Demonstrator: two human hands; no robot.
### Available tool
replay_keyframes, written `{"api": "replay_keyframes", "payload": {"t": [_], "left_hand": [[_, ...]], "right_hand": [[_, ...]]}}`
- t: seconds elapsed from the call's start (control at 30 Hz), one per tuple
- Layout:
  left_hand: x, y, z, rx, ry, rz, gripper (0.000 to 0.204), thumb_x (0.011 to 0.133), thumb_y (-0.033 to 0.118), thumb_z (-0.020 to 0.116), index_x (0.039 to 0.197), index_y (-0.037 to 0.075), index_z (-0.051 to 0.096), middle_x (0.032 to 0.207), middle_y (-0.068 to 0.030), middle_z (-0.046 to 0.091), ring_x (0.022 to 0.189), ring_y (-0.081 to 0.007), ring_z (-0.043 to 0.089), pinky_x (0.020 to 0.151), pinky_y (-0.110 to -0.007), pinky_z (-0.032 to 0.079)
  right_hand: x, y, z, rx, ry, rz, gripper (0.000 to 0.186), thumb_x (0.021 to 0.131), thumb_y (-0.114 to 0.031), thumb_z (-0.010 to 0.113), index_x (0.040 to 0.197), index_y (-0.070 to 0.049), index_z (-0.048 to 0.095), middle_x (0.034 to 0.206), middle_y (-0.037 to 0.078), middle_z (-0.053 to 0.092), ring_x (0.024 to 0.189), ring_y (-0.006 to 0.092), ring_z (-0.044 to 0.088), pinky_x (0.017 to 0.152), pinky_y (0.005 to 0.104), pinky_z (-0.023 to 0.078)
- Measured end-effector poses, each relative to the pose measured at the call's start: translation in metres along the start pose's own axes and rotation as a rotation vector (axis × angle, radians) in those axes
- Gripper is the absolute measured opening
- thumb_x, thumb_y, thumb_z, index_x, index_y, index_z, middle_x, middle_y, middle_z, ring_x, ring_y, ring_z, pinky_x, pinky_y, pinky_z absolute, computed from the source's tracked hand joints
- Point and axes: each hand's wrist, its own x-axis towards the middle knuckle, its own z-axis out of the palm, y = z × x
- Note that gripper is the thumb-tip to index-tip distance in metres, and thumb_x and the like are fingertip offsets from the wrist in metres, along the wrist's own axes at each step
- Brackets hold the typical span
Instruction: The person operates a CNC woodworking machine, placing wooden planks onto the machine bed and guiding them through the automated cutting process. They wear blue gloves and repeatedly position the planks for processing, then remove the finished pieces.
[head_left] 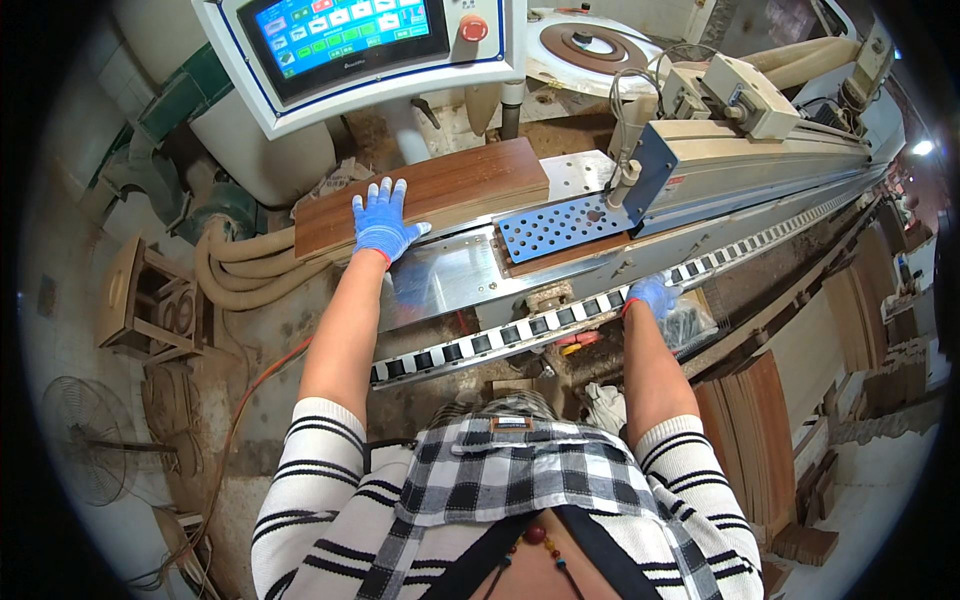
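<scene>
Resting palm-down on a stack of brown boards [480, 182], left hand [382, 220] in a blue glove with pale fingertips: 4 fingers spread and pointing away from the body, thumb out to the right. Stack lies lengthwise along the far side of a shiny metal table [440, 284], left of and partly behind a blue plate with holes [562, 228]. Brown wood shows under the plate's near edge. Right hand [652, 298], also in a blue glove, is at the roller track [520, 332] running along the near side of the machine; its fingers are too hidden to tell whether spread, pressed together or pinching the track. Clear plastic bag [692, 328] just right of that hand, on the near side of the track. Beyond the boards, a control panel with a lit screen [345, 40] and 1 red button [473, 28]. To its right, a round brown disc [590, 46] on a pale top. Left of the boards, thick tan hoses [240, 272], a wooden stool [150, 300] and, lower down, a wire fan [90, 440]. More brown panels [748, 430] stacked at right. Both sleeves striped; checked apron [520, 470] between the 2 arms.
</scene>
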Motion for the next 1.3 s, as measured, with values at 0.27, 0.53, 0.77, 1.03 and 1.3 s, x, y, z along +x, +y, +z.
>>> {"api": "replay_keyframes", "payload": {"t": [0.27,0.53,0.77,1.03,1.3], "left_hand": [[-0.011,0.003,0.010,-0.021,-0.023,-0.004,0.079,0.083,0.047,0.062,0.147,0.015,0.026,0.152,-0.0105,0.026,0.140,-0.0292,0.023,0.114,-0.046,0.016],[-0.046,-0.009,0.049,0.217,0.311,0.040,0.047,0.091,0.011,0.042,0.137,0.009,0.039,0.139,-0.0150,0.043,0.126,-0.0330,0.042,0.106,-0.048,0.029],[-0.136,-0.065,0.040,0.191,0.433,0.117,0.053,0.084,0.004,0.047,0.136,0.009,0.042,0.134,-0.0125,0.047,0.125,-0.0305,0.042,0.109,-0.045,0.027],[-0.228,-0.072,0.067,0.030,0.265,0.155,0.056,0.080,-0.002,0.049,0.135,0.009,0.045,0.136,-0.0142,0.046,0.127,-0.0320,0.042,0.111,-0.045,0.026],[-0.170,-0.003,0.054,-0.127,0.030,0.284,0.060,0.086,0.021,0.059,0.140,0.008,0.036,0.141,-0.0198,0.038,0.131,-0.0367,0.036,0.110,-0.044,0.026]], "right_hand": [[0.012,0.008,0.003,-0.042,-0.031,0.007,0.068,0.090,-0.048,0.047,0.142,-0.009,0.030,0.134,0.020,0.044,0.115,0.0378,0.051,0.094,0.0464,0.044],[0.003,0.003,0.001,-0.033,0.040,-0.006,0.059,0.091,-0.048,0.044,0.132,-0.005,0.042,0.126,0.022,0.050,0.112,0.0391,0.054,0.091,0.0492,0.044],[0.007,0.004,0.002,-0.014,-0.061,0.028,0.063,0.094,-0.048,0.040,0.142,-0.010,0.030,0.135,0.017,0.043,0.118,0.0368,0.047,0.097,0.0467,0.042],[0.004,0.001,-0.001,-0.042,-0.027,0.051,0.063,0.094,-0.049,0.040,0.142,-0.011,0.030,0.134,0.018,0.044,0.117,0.0362,0.048,0.096,0.0469,0.042],[0.014,0.005,0.007,-0.040,-0.029,0.040,0.063,0.093,-0.049,0.042,0.142,-0.010,0.031,0.132,0.019,0.045,0.115,0.0368,0.050,0.095,0.0467,0.043]]}}
